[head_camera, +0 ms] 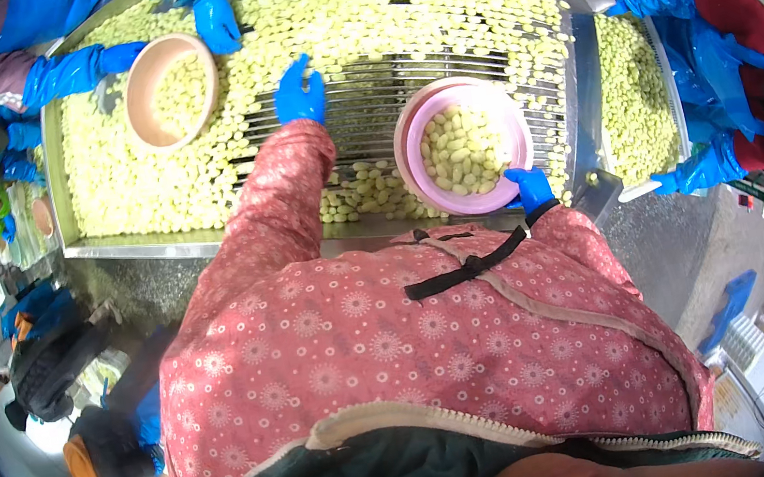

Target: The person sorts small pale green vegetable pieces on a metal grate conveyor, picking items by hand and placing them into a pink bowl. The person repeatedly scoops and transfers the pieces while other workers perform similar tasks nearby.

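Note:
My left hand [300, 92], in a blue glove, reaches out over the metal slats [363, 106] of a sorting table. Its fingers are spread and nothing shows in them. Around it lie many pale green oval pieces [353, 30] that look like fruits; their exact kind is unclear. My right hand [531, 187], also blue-gloved, grips the near right rim of a pink plastic basin [515, 135], its thumb on the rim and its other fingers mostly hidden. Larger-looking green pieces [461, 150] partly fill this basin, which sits inside another pinkish basin [402, 155].
A co-worker's gloved hand [123, 56] touches a peach-coloured basin [134, 112]; another gloved hand [218, 23] is over the pieces. At right, a person's sleeves [708, 163] flank a crate of pieces [636, 93]. The table's metal edge [142, 249] runs before my body.

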{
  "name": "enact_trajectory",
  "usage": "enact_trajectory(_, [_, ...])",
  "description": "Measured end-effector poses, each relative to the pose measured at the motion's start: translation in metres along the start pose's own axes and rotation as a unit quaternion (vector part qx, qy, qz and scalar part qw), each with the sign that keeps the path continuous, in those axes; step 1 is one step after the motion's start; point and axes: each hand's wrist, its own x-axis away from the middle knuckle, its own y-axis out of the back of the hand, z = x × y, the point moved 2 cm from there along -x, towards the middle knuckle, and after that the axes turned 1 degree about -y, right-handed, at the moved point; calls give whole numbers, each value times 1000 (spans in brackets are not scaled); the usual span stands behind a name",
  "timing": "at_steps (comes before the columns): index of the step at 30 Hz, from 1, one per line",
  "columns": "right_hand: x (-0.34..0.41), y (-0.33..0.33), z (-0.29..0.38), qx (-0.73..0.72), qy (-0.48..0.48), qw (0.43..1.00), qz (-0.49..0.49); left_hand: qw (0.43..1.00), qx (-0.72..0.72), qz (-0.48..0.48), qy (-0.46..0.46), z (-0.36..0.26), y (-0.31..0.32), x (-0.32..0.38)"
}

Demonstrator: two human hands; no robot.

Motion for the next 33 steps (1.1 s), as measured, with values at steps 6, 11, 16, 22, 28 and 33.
enact_trajectory(6, [9,11,-1,-36,-3,998,-46,966,-191,-4,-172,-18,-25,-77])
enact_trajectory(11, [1,6,12,0,-25,995,102,960,-134,25,-244,-61,-75,-64])
enact_trajectory(16, [-68,25,93,72,195,978,-22,966,-123,69,-215,-43,-74,-13])
enact_trajectory(22, [-184,33,206,265,389,870,-146,955,-226,88,-172,-17,-59,12])
enact_trajectory(28, [-254,7,264,368,391,808,-242,926,-301,80,-212,-17,-76,4])
enact_trajectory(33, [-287,-3,302,415,404,765,-281,916,-329,114,-197,-6,-86,0])
